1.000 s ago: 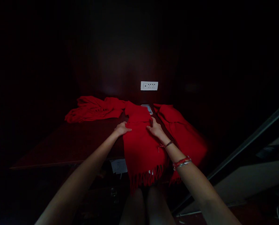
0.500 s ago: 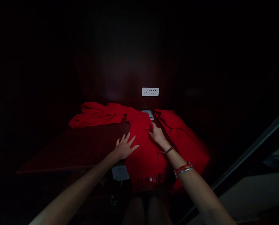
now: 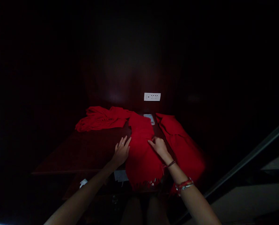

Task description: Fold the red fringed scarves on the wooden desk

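Note:
A red fringed scarf point(image 3: 141, 156) lies down the middle of the dark table, its fringed end hanging over the front edge. Its far part runs left into a bunched heap point(image 3: 102, 118). At the scarf's left edge rests my left hand point(image 3: 122, 153), fingers stretched out, a ring on one of them. My right hand point(image 3: 160, 147) is closed at the right edge of the same scarf, thumb and fingers pinching the cloth; the fingertips are partly hidden. To the right lies another stretch of red cloth point(image 3: 180, 143), folded at its far end.
A phone-like flat object point(image 3: 149, 118), partly blurred, lies at the back of the table point(image 3: 83, 156). A white socket plate point(image 3: 152, 97) is on the wall behind. Papers point(image 3: 121, 176) show below the table's front edge. The surroundings are very dark.
My right hand has moved down the scarf's right edge, towards me. My left hand has shifted slightly left, its fingers closer together. The view has tilted up slightly.

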Action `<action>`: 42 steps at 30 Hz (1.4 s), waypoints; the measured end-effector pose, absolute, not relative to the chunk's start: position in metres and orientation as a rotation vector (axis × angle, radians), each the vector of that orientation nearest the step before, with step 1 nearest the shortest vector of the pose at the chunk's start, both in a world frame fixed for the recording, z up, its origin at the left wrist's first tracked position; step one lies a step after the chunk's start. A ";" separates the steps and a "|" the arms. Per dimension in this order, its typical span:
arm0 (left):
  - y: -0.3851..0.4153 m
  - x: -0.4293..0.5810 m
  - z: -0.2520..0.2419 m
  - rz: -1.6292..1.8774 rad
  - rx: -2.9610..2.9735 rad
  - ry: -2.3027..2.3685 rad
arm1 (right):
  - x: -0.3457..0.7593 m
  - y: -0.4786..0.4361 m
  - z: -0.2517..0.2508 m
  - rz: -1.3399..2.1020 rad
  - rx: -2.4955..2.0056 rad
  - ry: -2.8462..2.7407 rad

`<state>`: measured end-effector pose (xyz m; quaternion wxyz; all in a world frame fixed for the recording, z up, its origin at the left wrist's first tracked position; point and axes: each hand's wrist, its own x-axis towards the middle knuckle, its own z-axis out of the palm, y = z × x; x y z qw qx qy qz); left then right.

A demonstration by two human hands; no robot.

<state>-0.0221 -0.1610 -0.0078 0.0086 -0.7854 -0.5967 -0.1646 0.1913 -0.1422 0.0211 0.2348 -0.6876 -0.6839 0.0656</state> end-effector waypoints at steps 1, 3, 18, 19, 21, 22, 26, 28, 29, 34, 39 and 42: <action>-0.159 -0.022 -0.009 -0.479 -2.463 -1.834 | 0.189 -0.142 0.018 0.189 -1.923 -1.901; -0.157 -0.022 -0.011 -0.397 -2.500 -1.769 | 0.187 -0.139 0.012 0.199 -1.947 -1.902; -0.158 -0.028 -0.011 -0.821 -2.556 -1.568 | 0.208 -0.122 -0.003 0.591 -1.659 -1.496; -0.158 -0.027 -0.012 -0.803 -2.583 -1.529 | 0.206 -0.121 -0.005 0.671 -1.607 -1.422; -0.160 -0.025 -0.010 -0.814 -2.591 -1.465 | 0.202 -0.121 -0.008 0.779 -1.556 -1.326; -0.161 -0.025 -0.009 -0.831 -2.594 -1.432 | 0.202 -0.121 -0.010 0.801 -1.555 -1.310; -0.166 -0.023 -0.002 -0.722 -2.829 -1.231 | 0.208 -0.122 -0.009 0.736 -1.591 -1.349; -0.166 -0.022 -0.001 -0.622 -2.925 -1.210 | 0.215 -0.124 -0.005 0.559 -1.631 -1.505; -0.166 -0.021 -0.001 -0.595 -2.932 -1.233 | 0.218 -0.126 -0.003 0.460 -1.644 -1.602; -0.168 -0.023 0.000 -0.701 -2.886 -1.296 | 0.227 -0.135 0.005 0.255 -1.617 -1.865; -0.163 -0.030 0.002 -1.202 -2.618 -1.595 | 0.232 -0.138 0.010 0.286 -1.628 -1.781; -0.147 -0.026 0.002 -1.310 -2.526 -1.985 | 0.228 -0.129 0.016 0.374 -1.675 -1.751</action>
